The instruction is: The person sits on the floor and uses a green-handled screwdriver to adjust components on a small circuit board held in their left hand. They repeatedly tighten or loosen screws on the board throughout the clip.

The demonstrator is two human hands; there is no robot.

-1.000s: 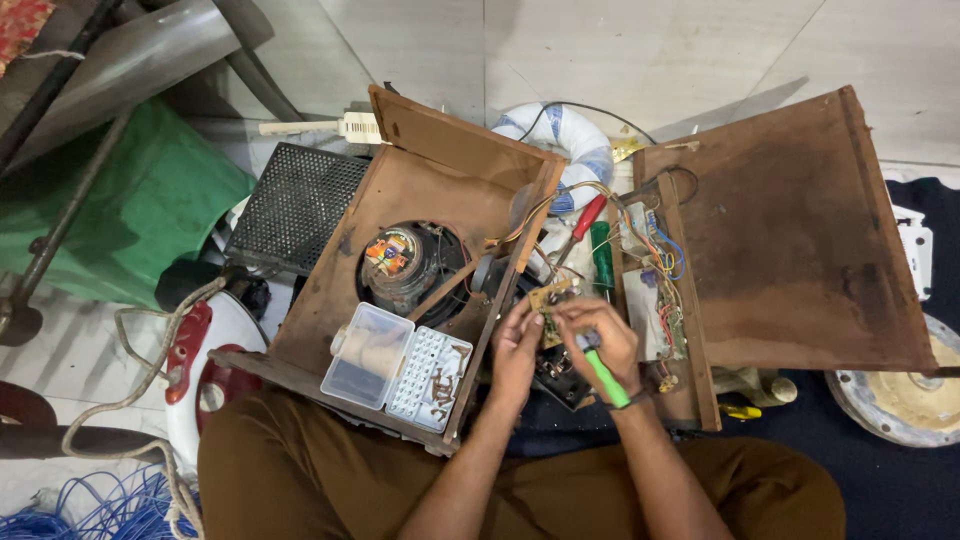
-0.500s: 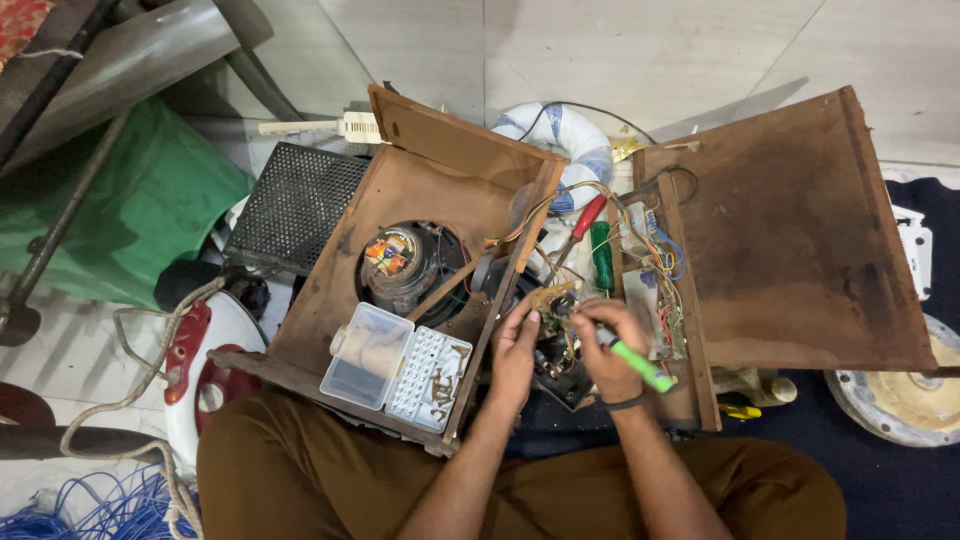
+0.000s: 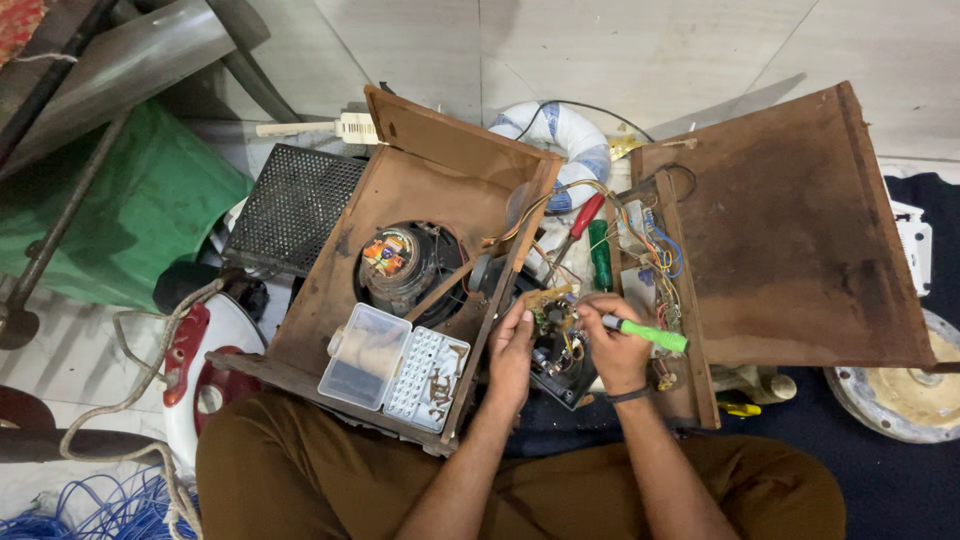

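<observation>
Pale tiled floor, cluttered; person seated at lower centre in brown trousers. Centre of frame — opened brown wooden speaker cabinet (image 3: 420,190) with round black speaker driver (image 3: 400,262) inside; clear plastic compartment box of small parts (image 3: 392,366) resting on its lower edge. Right of frame — hinged brown wooden panel (image 3: 800,220) laid flat. Between them, small circuit board with coloured wires (image 3: 556,335). Left hand (image 3: 512,350): fingers curled against the board's left edge. Right hand (image 3: 612,345): closed around green-handled screwdriver (image 3: 650,333), tip at the board. Upper left — green cloth (image 3: 130,215), black metal mesh grille (image 3: 295,205).
</observation>
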